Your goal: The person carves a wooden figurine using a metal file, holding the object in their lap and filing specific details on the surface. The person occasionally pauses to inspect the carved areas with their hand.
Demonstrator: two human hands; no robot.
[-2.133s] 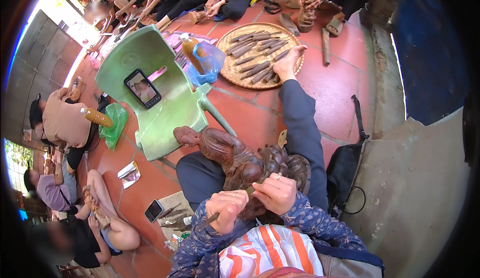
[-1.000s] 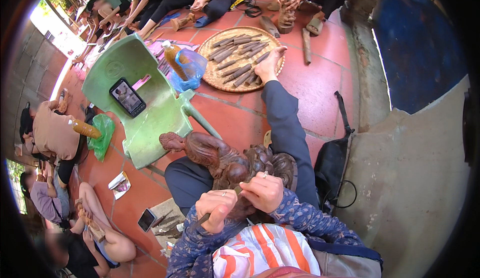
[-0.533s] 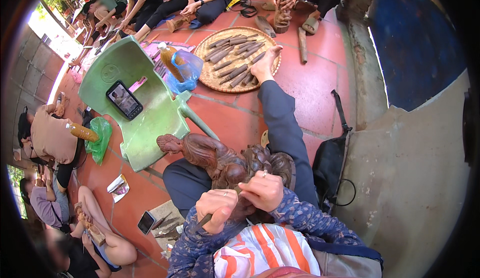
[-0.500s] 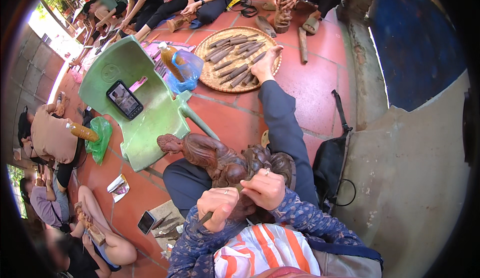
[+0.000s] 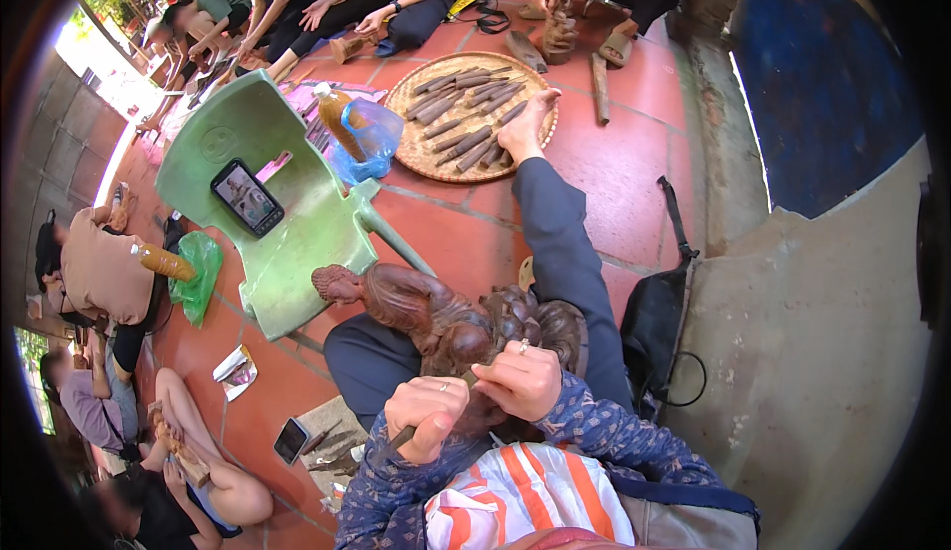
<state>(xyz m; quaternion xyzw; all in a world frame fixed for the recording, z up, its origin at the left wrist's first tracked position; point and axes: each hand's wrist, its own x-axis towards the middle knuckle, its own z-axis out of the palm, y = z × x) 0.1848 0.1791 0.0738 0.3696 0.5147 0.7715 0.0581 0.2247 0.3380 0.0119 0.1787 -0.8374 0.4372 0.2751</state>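
Note:
Across my lap lies a dark brown carved wooden statue (image 5: pixel 406 304), its curly-haired head pointing left. My left hand (image 5: pixel 428 418) is closed round a slim stick-like tool (image 5: pixel 401 438), whose dark end sticks out below the fist. My right hand (image 5: pixel 522 380) is closed in a pinch at the tool's other end, where a small greenish-brown piece shows between the hands. Both hands are over the near side of the statue. What the tool touches there is hidden by my fingers, and its exact kind cannot be made out.
A green plastic chair (image 5: pixel 307 243) holds a phone (image 5: pixel 247 198). Beyond my foot, a woven tray (image 5: pixel 406 104) carries several wooden-handled tools. A black bag (image 5: pixel 654 327) lies by the right wall. More tools (image 5: pixel 337 451) and another phone (image 5: pixel 290 440) lie at left. Several people sit around.
My hands have shifted slightly, staying close together over the statue with the tool between them. At the far end, a person in purple sleeves has lifted one hand off a carved wooden piece.

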